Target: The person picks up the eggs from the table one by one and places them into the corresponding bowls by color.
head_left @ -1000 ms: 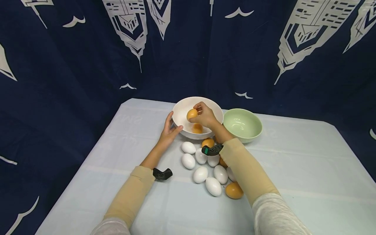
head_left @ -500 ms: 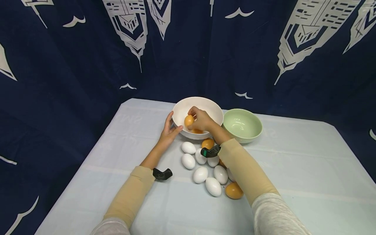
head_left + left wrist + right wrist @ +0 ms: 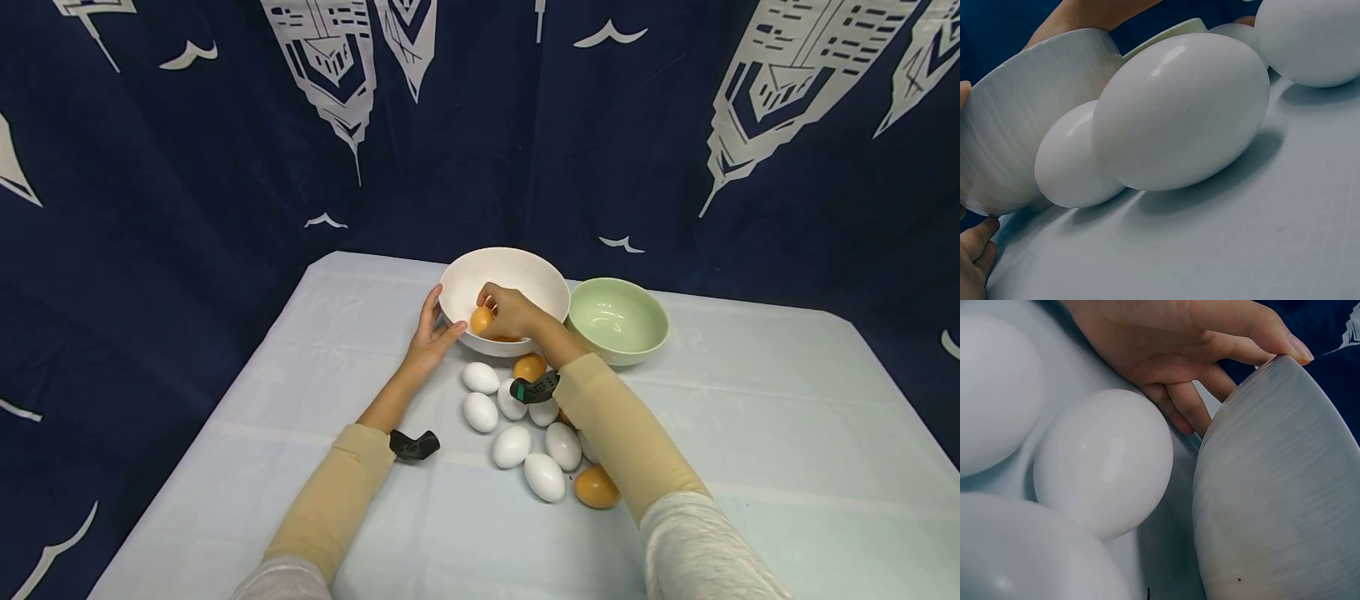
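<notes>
From the head, the left hand (image 3: 433,329) holds the side of a white bowl (image 3: 517,268), with its thumb by the near rim. The right hand (image 3: 513,312) is down in the bowl and pinches a brown egg (image 3: 482,320). I cannot tell if that egg touches the bottom. Some more brown peeks out under the hand, mostly hidden. A green bowl (image 3: 618,321) sits just beside the white one. Only this view shows the inside of both bowls. On the desk (image 3: 750,400), in front of the bowls, I count eight white eggs (image 3: 544,477) and three brown eggs (image 3: 597,487). One white and one brown are partly hidden by the right arm. There are two black wrist straps (image 3: 414,446), one on each arm. A dark blue curtain (image 3: 465,167) with white pictures hangs behind.

From the left wrist, we see the white bowl's outside wall and a bit of green rim. Four white eggs show. Some left fingers touch low on the bowl.

From the right wrist, three white eggs show. The left thumb presses on the rim, seen close up. Just here, a tiny dark speck (image 3: 1239,579) shows on the bowl's outside.
</notes>
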{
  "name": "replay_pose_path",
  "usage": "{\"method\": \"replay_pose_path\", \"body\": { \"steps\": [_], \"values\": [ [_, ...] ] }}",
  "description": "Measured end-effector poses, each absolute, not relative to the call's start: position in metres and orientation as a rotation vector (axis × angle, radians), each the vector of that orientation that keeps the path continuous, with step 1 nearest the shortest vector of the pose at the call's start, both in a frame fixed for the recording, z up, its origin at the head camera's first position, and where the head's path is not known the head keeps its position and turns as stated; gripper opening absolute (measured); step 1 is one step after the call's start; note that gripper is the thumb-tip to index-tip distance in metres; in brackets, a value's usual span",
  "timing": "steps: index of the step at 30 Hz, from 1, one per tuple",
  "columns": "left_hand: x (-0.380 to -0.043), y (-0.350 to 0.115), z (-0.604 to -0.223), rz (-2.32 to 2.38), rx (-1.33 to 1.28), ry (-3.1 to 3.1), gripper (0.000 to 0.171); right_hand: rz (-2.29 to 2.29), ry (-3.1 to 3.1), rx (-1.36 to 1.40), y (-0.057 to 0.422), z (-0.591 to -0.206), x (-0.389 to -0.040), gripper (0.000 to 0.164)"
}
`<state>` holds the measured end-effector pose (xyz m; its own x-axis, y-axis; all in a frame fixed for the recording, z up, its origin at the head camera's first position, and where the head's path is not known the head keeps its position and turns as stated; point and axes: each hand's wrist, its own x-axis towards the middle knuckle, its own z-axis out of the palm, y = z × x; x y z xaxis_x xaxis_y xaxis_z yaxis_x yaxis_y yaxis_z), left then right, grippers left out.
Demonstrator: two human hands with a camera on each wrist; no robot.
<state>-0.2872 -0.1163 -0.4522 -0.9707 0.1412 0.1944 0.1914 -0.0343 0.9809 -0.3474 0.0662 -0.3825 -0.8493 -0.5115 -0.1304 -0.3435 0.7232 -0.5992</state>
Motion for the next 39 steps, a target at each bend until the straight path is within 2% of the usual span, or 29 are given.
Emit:
{"method": "replay_pose_path", "body": {
  "steps": [15,29,39],
  "values": [
    [-0.288,-0.117,-0.452,-2.22,-0.39,-2.145,0.078,-0.907,2.649,-0.615,0.066,-0.384,-0.346,0.056],
    [-0.29,-0.116,-0.454,-2.194,-0.391,-2.152,0.076,-1.413,2.739,-0.624,0.078,-0.372,-0.335,0.043],
    [-0.29,-0.117,-0.454,-2.174,-0.363,-2.185,0.077,-1.608,2.633,-0.546,0.099,-0.367,-0.32,0.041]
  ]
}}
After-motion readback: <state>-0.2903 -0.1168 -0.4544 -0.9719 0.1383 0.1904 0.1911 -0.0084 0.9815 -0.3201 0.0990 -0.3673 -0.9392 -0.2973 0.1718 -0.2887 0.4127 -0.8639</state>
